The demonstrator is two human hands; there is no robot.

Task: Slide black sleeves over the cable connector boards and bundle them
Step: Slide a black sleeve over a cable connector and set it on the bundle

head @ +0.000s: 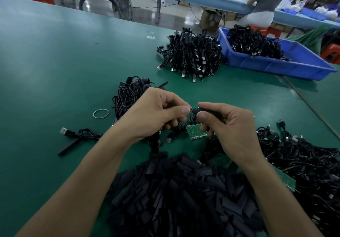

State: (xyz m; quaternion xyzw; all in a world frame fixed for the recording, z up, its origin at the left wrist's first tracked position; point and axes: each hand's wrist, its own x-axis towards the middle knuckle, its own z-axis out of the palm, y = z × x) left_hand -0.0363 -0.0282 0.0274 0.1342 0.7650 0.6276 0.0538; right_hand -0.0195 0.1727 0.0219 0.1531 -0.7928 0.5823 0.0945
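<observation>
Pinching black sleeve in right hand, thumb against forefinger, above mid-table. Pinching cable end at the sleeve mouth with left hand, thumb and forefinger, other fingers curled. Green board just below, against lower right-hand fingers. Sleeve pile nearest. Rubber band left, cable bundle behind left hand, loose cables right, cable heap beside blue bin far right.
</observation>
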